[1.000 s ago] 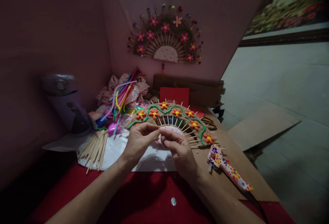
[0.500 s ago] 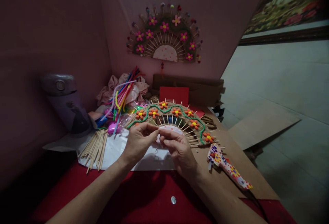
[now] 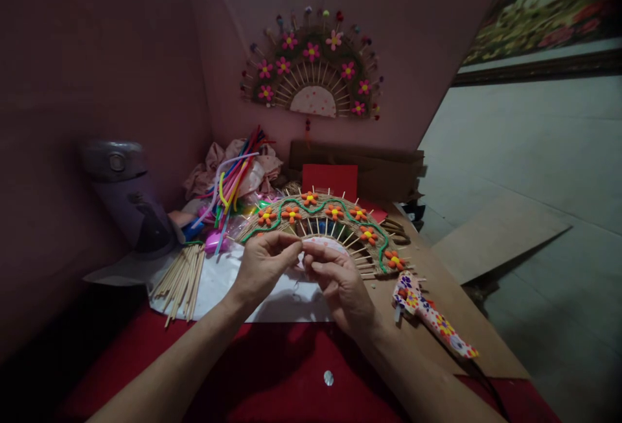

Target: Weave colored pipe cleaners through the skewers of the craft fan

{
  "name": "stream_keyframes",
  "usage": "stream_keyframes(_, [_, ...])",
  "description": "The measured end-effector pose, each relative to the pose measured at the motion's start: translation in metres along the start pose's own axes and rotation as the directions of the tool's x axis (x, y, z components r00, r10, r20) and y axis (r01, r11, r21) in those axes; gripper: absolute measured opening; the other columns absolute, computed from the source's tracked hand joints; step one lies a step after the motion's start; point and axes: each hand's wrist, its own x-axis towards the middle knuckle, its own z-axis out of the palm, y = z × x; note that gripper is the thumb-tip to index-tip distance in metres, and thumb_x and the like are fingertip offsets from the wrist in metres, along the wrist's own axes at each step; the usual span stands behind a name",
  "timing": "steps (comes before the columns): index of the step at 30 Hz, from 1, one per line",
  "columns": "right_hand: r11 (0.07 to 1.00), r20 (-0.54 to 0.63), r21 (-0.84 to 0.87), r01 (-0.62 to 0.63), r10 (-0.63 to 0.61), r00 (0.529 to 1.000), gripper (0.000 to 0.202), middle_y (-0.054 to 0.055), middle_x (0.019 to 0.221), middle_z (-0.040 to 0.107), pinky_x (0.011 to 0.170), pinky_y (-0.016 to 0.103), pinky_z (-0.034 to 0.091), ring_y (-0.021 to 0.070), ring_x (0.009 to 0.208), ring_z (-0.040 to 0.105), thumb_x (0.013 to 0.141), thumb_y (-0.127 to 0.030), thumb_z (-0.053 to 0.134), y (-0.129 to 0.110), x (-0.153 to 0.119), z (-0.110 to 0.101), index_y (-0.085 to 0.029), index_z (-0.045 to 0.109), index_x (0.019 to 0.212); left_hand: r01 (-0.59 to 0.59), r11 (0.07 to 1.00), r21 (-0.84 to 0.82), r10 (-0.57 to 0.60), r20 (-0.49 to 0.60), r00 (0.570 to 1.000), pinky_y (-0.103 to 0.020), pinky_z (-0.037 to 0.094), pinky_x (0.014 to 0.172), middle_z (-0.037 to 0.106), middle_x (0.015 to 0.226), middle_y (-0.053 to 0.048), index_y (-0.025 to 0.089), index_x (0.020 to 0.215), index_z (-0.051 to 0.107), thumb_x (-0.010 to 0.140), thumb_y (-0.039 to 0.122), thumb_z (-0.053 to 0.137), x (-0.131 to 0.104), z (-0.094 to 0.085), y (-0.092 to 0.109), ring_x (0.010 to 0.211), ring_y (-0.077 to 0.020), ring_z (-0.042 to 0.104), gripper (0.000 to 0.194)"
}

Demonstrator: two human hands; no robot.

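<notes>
On the red-covered tabletop (image 3: pixel 272 371), in front of the near edge of a twine fan (image 3: pixel 311 217), the left hand (image 3: pixel 260 271) and right hand (image 3: pixel 343 287) meet, each with thumb and forefinger pressed together at the tips. Whatever lies between them is too small to make out, so I cannot tell what, if anything, they pinch. The fan lies flat, partly over a white sheet (image 3: pixel 223 290) and partly over a cardboard sheet (image 3: pixel 469 332), its pale half-disc (image 3: pixel 326 243) partly hidden by the fingers. The likeliest trouble is losing a tiny piece: if the 2 grips loosen at once, it could drop among the spokes and be hard to find in this dim light. The wrists are another worry, since a downward slip could bend a spoke or rub an orange flower (image 3: pixel 368 236) loose. At the fan's right end, a flower-patterned glue gun (image 3: pixel 432 317) sits just beside the stick ends; should it be hot, a nudge could mark the twine or a finger. Its cord (image 3: pixel 488 387) passes close to the right forearm, so an outward swing of the elbow might drag it. Likewise, the left forearm could scatter the loose sticks (image 3: pixel 181 280) nearby.
</notes>
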Motion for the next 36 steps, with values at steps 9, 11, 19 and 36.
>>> stream_keyframes(9, [0.997,-0.007,-0.076,0.007,-0.008,1.0,0.028,0.0,0.07,0.061,0.068,0.025,0.042,0.0115,0.067,0.054,0.059,-0.014,0.06,0.002,-0.001,0.0,-0.015,0.072,0.085,0.032,0.999,0.021,-0.031,-0.047,0.998,-0.023,0.045,0.04,0.059,0.046,0.001,0.011,0.067,0.063,0.066,0.017,0.061,0.0,0.001,0.001,0.038,-0.0119,0.054,0.007])
stream_keyframes(11, [0.999,-0.005,-0.053,0.001,-0.001,1.0,0.028,0.0,0.069,0.061,0.067,0.025,0.042,0.0113,0.067,0.054,0.059,-0.014,0.059,0.001,-0.001,0.001,-0.015,0.072,0.084,0.052,0.998,-0.034,-0.053,-0.027,0.998,-0.024,0.046,0.042,0.059,0.046,0.001,0.011,0.068,0.062,0.066,0.018,0.061,0.0,0.001,0.003,0.038,-0.0119,0.054,0.008])
stream_keyframes(19, [0.986,0.041,-0.148,0.073,-0.068,0.997,0.028,0.0,0.074,0.063,0.073,0.029,0.044,0.0126,0.071,0.055,0.064,-0.015,0.06,0.006,0.001,-0.006,-0.017,0.071,0.089,0.061,0.998,-0.033,-0.062,-0.018,0.998,-0.023,0.046,0.042,0.06,0.048,0.0,0.011,0.065,0.061,0.064,0.022,0.066,-0.001,0.001,0.006,0.04,-0.0117,0.055,0.012])
stream_keyframes(36, [1.0,0.015,0.003,0.025,-0.025,1.0,0.028,0.0,0.069,0.063,0.073,0.027,0.044,0.0116,0.068,0.056,0.06,-0.012,0.06,0.001,-0.001,0.0,-0.015,0.071,0.086,0.074,0.99,-0.116,-0.074,0.006,0.997,-0.025,0.05,0.049,0.065,0.056,-0.002,0.011,0.071,0.065,0.063,0.023,0.07,-0.002,0.003,0.007,0.047,-0.0131,0.059,0.015])
